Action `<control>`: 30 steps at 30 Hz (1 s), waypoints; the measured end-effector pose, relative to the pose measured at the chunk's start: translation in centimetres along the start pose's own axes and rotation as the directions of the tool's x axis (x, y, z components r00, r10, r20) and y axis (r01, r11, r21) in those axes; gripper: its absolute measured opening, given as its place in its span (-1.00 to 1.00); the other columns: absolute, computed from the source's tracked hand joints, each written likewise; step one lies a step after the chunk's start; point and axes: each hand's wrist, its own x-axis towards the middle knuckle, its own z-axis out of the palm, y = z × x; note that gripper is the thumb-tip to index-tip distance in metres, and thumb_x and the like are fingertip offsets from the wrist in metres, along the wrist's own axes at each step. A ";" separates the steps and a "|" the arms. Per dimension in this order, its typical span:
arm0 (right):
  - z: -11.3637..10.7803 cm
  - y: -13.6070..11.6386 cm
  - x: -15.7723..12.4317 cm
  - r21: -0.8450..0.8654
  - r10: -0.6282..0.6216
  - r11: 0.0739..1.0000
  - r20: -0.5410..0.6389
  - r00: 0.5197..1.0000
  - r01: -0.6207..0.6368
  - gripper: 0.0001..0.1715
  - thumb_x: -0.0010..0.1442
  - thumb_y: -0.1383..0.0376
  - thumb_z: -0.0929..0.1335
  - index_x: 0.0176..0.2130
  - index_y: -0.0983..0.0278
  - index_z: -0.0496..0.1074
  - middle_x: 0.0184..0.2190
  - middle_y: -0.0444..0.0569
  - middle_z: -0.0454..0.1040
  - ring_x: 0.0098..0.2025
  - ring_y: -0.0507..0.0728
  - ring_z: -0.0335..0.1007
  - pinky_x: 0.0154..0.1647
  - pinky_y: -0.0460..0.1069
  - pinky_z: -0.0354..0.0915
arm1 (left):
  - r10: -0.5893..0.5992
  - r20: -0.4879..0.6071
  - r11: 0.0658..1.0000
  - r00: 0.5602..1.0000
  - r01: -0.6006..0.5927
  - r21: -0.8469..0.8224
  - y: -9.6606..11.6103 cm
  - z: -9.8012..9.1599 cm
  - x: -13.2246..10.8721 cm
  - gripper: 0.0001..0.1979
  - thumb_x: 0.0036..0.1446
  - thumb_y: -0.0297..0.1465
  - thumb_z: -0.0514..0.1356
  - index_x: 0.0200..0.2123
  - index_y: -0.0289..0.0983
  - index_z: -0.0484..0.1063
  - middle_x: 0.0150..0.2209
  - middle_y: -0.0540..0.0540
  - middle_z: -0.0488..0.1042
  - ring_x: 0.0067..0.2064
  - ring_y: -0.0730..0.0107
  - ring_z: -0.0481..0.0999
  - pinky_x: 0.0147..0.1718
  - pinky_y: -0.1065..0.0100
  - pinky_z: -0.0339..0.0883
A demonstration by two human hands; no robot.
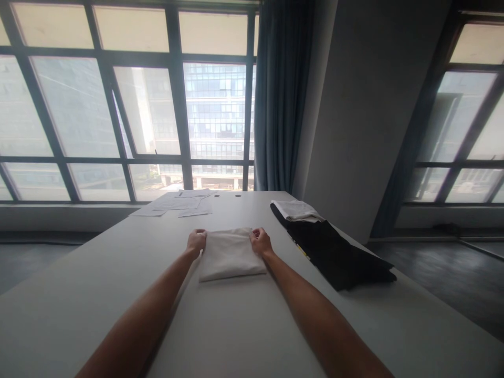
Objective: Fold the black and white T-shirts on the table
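A white cloth, folded into a flat rectangle, lies in the middle of the table. At its far left corner my left hand is closed, pinching the edge. My right hand grips the far right corner in the same way, fingers curled over the fabric. The cloth's near edge rests on the tabletop between my forearms. Whether it is a garment or a plain piece of fabric I cannot tell.
Black fabric lies along the table's right side, with a folded whitish cloth on its far end. Several paper sheets are spread at the far left of the white table. Windows and a dark curtain stand beyond.
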 end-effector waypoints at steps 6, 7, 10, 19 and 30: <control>-0.2 0.7 0.1 0.030 -0.029 0.999 -0.037 0.999 0.030 -0.60 0.18 0.32 0.32 0.03 0.32 0.38 -0.18 0.04 0.59 -0.16 0.14 0.52 -0.07 -0.02 0.35 | 0.021 0.013 0.999 1.000 -0.021 0.043 -0.5 -0.6 -0.2 -0.64 0.15 -0.44 0.20 0.04 -0.34 0.40 -0.15 -0.24 0.62 -0.20 0.30 0.62 -0.23 0.34 0.47; -0.2 0.7 0.0 0.002 -0.047 0.999 -0.028 0.998 0.047 -0.61 0.19 0.34 0.31 0.03 0.32 0.39 -0.18 0.04 0.58 -0.15 0.14 0.51 -0.05 -0.02 0.35 | 0.048 0.016 0.996 0.999 -0.049 0.069 -0.5 -0.7 -0.3 -0.66 0.14 -0.48 0.20 0.02 -0.32 0.41 -0.13 -0.22 0.62 -0.14 0.27 0.61 -0.16 0.32 0.46; -0.1 0.5 -0.5 -0.130 -0.136 0.982 0.007 0.991 0.136 -0.66 0.21 0.40 0.27 -0.02 0.33 0.43 -0.13 0.06 0.54 -0.09 0.13 0.48 0.01 -0.04 0.31 | 0.143 0.040 0.976 0.989 -0.147 0.160 -0.1 -0.8 -0.7 -0.69 0.14 -0.54 0.16 -0.02 -0.31 0.45 -0.07 -0.23 0.60 0.00 0.20 0.56 0.03 0.25 0.38; 0.3 -0.7 -1.9 -0.432 -0.175 0.857 0.272 0.946 0.283 -0.48 0.36 0.11 0.17 0.17 0.21 0.41 0.25 0.07 0.30 0.23 0.21 0.23 0.24 0.07 0.11 | 0.383 0.396 0.735 0.834 -0.535 0.416 0.6 1.0 -3.5 -0.47 0.30 -0.20 0.01 0.25 -0.30 0.32 0.38 -0.19 0.17 0.40 0.12 0.08 0.35 0.15 -0.07; 0.3 -0.8 -2.7 -0.560 -0.047 0.798 0.312 0.949 0.224 -0.29 0.41 0.06 0.08 0.35 0.39 0.18 0.39 0.23 0.08 0.40 0.29 -0.05 0.36 0.26 -0.17 | 0.223 0.487 0.765 0.844 -0.461 0.450 -1.0 1.0 -4.1 -0.27 0.30 -0.01 -0.08 0.38 -0.31 0.11 0.44 -0.22 -0.07 0.45 0.09 -0.11 0.35 0.06 -0.14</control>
